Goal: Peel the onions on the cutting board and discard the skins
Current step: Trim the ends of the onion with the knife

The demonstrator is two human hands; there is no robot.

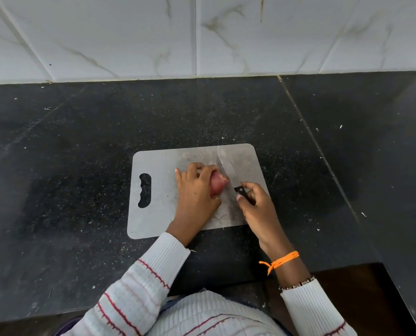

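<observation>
Dark desk [80, 166], cutting board [158, 214]: left hand [194, 192] grips onion [217, 181], right hand [257, 207] grips knife [228, 169].

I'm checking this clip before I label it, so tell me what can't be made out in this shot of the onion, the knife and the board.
- Onion, head view: mostly covered by the left hand; how much skin remains is unclear.
- Knife handle: wrapped by the right hand.
- Blade against the onion: contact or a cut cannot be told.
- Cutting board: part hidden under both hands.
- Skin bin: none in view.
</observation>
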